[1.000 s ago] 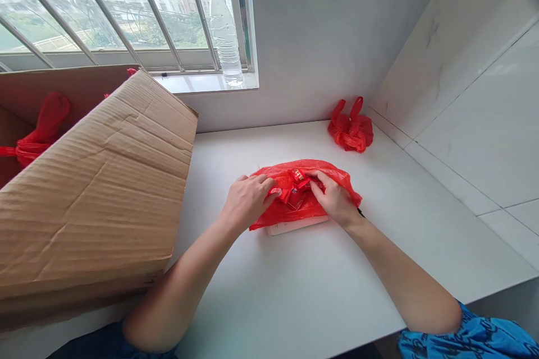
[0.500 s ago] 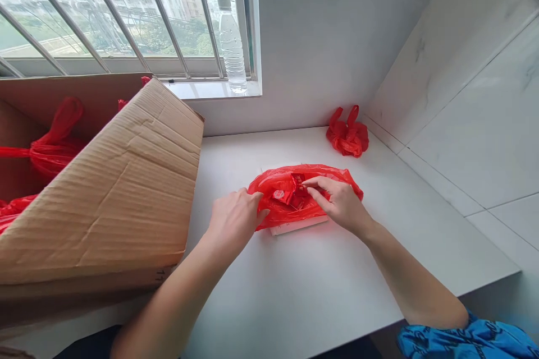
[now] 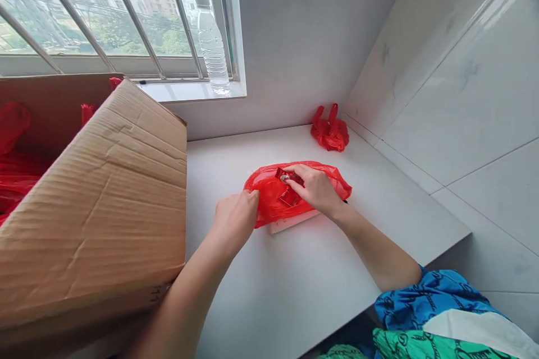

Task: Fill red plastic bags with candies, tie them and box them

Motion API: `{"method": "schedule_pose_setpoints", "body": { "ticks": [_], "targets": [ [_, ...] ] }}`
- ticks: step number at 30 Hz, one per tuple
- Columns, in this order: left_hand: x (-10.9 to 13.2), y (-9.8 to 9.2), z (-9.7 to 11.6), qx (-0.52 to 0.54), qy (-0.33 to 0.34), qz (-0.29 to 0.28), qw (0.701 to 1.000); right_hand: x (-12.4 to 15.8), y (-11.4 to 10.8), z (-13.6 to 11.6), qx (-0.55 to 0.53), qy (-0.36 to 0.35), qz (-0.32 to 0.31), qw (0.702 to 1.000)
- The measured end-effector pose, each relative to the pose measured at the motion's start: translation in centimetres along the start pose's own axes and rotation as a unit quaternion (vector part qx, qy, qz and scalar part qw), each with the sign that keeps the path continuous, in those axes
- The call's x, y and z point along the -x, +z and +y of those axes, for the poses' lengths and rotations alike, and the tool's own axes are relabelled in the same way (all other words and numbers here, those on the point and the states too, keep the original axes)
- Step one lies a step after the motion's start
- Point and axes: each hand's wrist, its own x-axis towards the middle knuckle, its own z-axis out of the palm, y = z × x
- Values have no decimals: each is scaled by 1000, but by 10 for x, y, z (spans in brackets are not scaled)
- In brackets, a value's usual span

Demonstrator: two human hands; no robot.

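Note:
A red plastic bag [image 3: 269,213] lies spread open on a white tabletop. My left hand [image 3: 236,216] is closed on its left edge, thumb against the film. Over the bag's mouth, my right hand [image 3: 314,185] pinches a small shiny red packet [image 3: 281,174] between thumb and fingers. Another small red packet [image 3: 289,197] rests inside the bag, partly under the right hand. From beneath the bag's near side sticks out the edge of a flat white box [image 3: 290,223]; the rest of it is covered.
To the left stands a large open cardboard box [image 3: 105,196] with red plastic bags [image 3: 21,174] inside. A tied red bag [image 3: 330,130] sits at the table's back corner. On the windowsill is a clear water bottle [image 3: 214,47]. Patterned blue cloth [image 3: 425,297] shows at lower right.
My right hand has moved left across the bag and now has a red packet pinched in its fingers. The left hand's thumb has drawn in on the bag edge. The view has turned slightly right.

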Motion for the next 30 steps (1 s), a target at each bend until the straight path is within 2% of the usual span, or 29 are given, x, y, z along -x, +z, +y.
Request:
{"method": "schedule_pose_setpoints", "body": {
  "ticks": [3, 6, 9, 13, 18, 21, 25, 30],
  "targets": [
    [0, -6, 2, 0, 4, 9, 1000, 7, -15, 0, -6, 66, 31, 997],
    [-1, -11, 8, -9, -2, -8, 1000, 13, -17, 4, -37, 115, -16, 993],
    [-2, -12, 11, -19, -14, 0, 1000, 14, -14, 13, -30, 126, -73, 989],
    [-4, -9, 10, -31, -10, 2, 999, 7, -12, 35, 57, 145, -66, 986],
    [-6, -5, 8, -15, -12, -16, 1000, 3, -11, 54, 58, 126, -161, 977],
    [-9, -1, 5, -10, -12, -23, 1000, 6, -12, 55, 25, 152, -142, 978],
    [-12, 5, 2, -30, -12, -23, 999, 9, -21, 52, -69, 191, -70, 977],
    [-13, 6, 2, -45, -10, -30, 998, 11, -19, 53, -107, 221, -77, 966]
  ]
}}
